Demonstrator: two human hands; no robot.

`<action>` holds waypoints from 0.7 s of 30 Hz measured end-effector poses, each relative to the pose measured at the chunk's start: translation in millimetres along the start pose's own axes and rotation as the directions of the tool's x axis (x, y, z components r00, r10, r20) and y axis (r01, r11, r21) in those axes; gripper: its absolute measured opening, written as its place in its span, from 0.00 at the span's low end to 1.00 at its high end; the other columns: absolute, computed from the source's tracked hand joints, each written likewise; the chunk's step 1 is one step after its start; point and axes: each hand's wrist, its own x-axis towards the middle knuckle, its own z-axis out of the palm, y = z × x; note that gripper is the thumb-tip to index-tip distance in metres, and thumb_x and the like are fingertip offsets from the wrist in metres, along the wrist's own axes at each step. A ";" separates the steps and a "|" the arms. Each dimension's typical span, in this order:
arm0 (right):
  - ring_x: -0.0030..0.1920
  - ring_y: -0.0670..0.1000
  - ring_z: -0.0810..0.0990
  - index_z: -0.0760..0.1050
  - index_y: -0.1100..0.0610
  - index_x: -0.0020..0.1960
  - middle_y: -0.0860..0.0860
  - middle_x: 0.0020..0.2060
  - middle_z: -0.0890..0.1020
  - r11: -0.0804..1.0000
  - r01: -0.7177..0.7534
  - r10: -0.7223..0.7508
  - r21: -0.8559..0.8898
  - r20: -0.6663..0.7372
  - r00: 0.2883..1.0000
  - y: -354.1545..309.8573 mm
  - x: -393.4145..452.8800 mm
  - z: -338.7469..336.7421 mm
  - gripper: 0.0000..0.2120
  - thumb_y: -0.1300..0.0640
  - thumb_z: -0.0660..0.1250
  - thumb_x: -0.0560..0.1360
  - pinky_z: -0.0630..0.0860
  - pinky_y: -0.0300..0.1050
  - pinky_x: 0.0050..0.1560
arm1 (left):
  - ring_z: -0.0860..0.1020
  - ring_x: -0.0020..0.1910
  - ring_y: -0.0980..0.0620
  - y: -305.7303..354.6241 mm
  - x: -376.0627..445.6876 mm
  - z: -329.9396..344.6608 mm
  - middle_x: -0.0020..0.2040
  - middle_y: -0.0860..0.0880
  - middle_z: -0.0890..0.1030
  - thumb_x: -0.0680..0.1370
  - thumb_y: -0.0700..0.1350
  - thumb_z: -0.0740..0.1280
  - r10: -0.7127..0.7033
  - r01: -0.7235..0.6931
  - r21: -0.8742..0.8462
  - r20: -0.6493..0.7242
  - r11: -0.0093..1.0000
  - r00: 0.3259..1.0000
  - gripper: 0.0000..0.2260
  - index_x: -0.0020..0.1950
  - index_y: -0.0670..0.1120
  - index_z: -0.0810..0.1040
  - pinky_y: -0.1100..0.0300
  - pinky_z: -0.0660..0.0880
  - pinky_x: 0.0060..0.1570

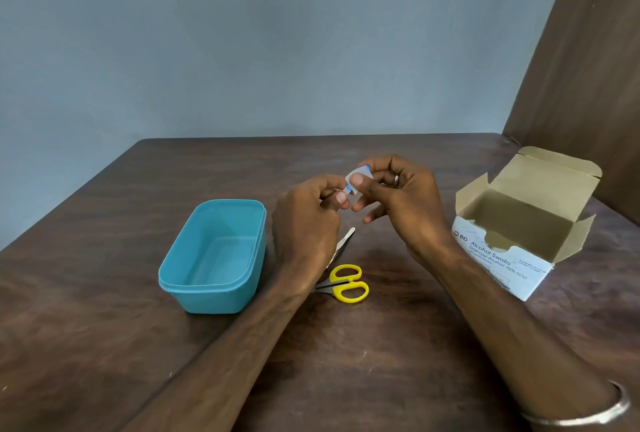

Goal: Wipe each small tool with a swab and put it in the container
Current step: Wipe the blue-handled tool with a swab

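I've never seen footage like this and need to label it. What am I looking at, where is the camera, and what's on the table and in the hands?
There is no machine here: a person wears a camera on the head, looking down at their own arms. The left hand and right hand together pinch a small swab packet above a dark wooden table. On the table sit an empty teal container, yellow-handled scissors, a metal tool partly hidden by the left wrist, and an open Alcohol Swabs box.

Dark wooden table (346, 345) against blue-grey wall (242, 33); brown panel (588, 68), perhaps a door.
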 end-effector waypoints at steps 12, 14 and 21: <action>0.33 0.50 0.81 0.81 0.57 0.57 0.53 0.40 0.84 0.998 0.012 -0.015 0.054 0.062 0.998 -0.2 0.7 -6.3 0.12 0.66 0.72 0.75 0.79 0.46 0.30 | 0.73 0.27 0.61 5.0 -0.9 -1.7 0.34 0.55 0.81 0.79 0.37 0.64 -0.043 0.058 -0.165 0.098 0.985 0.994 0.11 0.52 0.51 0.83 0.57 0.74 0.30; 0.32 0.50 0.80 0.82 0.56 0.56 0.51 0.39 0.84 0.999 0.024 -0.026 0.037 0.055 0.998 0.0 0.9 -8.1 0.11 0.65 0.73 0.74 0.79 0.47 0.31 | 0.71 0.25 0.57 6.3 0.2 -3.4 0.33 0.54 0.79 0.80 0.36 0.63 -0.078 0.120 -0.238 0.179 0.964 0.981 0.11 0.52 0.49 0.82 0.60 0.72 0.25; 0.32 0.49 0.79 0.83 0.58 0.50 0.51 0.35 0.85 1.000 0.008 -0.007 0.019 -0.011 1.000 1.7 4.3 -14.8 0.04 0.60 0.72 0.76 0.78 0.46 0.31 | 0.71 0.25 0.52 7.6 0.8 -3.3 0.36 0.50 0.80 0.83 0.37 0.59 -0.054 0.140 -0.268 0.304 0.953 0.951 0.12 0.56 0.45 0.82 0.58 0.72 0.25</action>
